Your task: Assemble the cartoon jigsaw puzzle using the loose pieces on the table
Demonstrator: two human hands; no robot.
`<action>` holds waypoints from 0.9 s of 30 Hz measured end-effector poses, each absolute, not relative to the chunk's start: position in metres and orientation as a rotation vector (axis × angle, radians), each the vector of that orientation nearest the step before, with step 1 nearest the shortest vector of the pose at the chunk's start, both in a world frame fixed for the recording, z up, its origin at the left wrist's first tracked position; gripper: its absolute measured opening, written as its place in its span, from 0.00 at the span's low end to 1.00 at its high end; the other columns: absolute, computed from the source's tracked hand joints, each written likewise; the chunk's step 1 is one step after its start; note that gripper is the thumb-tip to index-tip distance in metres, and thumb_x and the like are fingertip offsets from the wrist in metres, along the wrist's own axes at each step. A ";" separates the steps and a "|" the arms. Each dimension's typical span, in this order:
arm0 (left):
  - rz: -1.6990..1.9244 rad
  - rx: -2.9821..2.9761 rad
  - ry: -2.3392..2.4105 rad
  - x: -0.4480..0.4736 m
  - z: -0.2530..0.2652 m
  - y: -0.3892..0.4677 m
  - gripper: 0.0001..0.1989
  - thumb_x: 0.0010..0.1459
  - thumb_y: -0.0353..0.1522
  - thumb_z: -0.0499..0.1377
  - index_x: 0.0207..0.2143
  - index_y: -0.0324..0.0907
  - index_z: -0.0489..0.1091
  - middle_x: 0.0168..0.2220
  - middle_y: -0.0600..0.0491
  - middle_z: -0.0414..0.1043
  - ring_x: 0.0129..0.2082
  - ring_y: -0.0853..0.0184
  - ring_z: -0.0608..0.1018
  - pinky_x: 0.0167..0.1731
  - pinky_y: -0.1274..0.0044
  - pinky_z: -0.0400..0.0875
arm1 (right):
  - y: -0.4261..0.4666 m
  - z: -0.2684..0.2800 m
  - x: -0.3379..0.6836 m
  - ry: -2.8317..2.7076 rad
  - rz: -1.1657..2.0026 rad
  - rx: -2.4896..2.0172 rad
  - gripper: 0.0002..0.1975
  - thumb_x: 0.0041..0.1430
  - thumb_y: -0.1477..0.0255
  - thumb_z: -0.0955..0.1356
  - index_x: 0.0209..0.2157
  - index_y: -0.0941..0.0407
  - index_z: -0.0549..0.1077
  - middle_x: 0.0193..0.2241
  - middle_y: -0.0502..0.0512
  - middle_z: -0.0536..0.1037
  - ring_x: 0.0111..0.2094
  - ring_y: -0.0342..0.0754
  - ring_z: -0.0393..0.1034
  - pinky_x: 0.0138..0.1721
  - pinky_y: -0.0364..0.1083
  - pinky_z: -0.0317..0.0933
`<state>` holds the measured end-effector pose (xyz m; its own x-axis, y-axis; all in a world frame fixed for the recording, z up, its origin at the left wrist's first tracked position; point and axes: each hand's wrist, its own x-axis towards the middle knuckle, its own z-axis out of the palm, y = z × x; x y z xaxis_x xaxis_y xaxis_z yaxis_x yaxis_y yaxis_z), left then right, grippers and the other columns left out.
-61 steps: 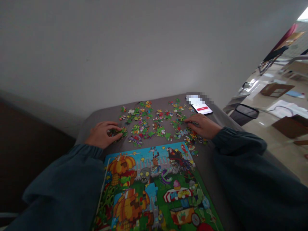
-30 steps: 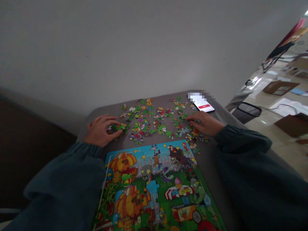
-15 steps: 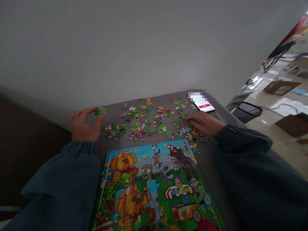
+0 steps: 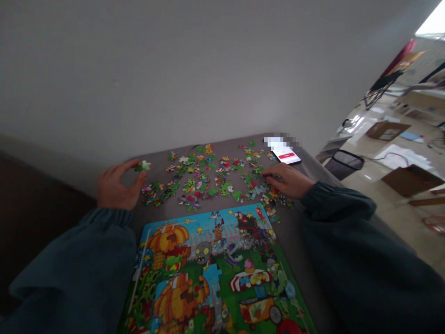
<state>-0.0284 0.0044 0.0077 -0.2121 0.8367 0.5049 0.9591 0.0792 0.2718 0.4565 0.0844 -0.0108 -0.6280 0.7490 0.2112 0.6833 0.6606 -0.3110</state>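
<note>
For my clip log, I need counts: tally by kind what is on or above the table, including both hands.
Hands: 2, the left hand and right hand
Puzzle board: 1
Smartphone: 1
Held jigsaw piece: 1, seemingly single
Total: 5, leaving out the loose jigsaw pieces, too crowded to count

Cardboard boxes [image 4: 412, 181] on glossy floor [image 4: 378, 195] mark an indoor room.
</note>
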 end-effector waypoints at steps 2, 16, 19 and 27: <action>-0.744 -1.857 -2.188 -0.024 0.006 0.007 0.22 0.69 0.41 0.57 0.59 0.40 0.71 0.57 0.45 0.76 0.60 0.55 0.74 0.63 0.61 0.64 | 0.084 -0.010 0.456 -2.563 0.288 -1.144 0.16 0.67 0.72 0.64 0.49 0.56 0.81 0.43 0.63 0.84 0.47 0.58 0.78 0.53 0.59 0.71; -0.013 -1.986 -2.721 -0.055 0.033 -0.021 0.23 0.63 0.52 0.60 0.44 0.42 0.79 0.40 0.49 0.81 0.39 0.57 0.82 0.42 0.64 0.77 | 0.085 -0.013 0.459 -2.577 0.291 -1.129 0.17 0.67 0.70 0.63 0.49 0.58 0.81 0.44 0.65 0.84 0.47 0.60 0.78 0.53 0.62 0.71; -0.005 -2.043 -2.692 -0.051 0.028 -0.027 0.31 0.52 0.60 0.60 0.42 0.45 0.80 0.42 0.48 0.83 0.41 0.52 0.81 0.42 0.64 0.75 | 0.086 -0.014 0.459 -2.578 0.298 -1.126 0.17 0.67 0.69 0.63 0.49 0.57 0.81 0.45 0.64 0.84 0.48 0.60 0.78 0.53 0.62 0.71; -0.157 -2.287 -2.501 -0.042 0.018 -0.027 0.24 0.47 0.59 0.61 0.28 0.49 0.79 0.33 0.48 0.82 0.34 0.54 0.80 0.35 0.65 0.75 | 0.084 -0.010 0.458 -2.579 0.297 -1.128 0.17 0.66 0.69 0.63 0.49 0.56 0.82 0.44 0.63 0.84 0.47 0.59 0.78 0.54 0.61 0.71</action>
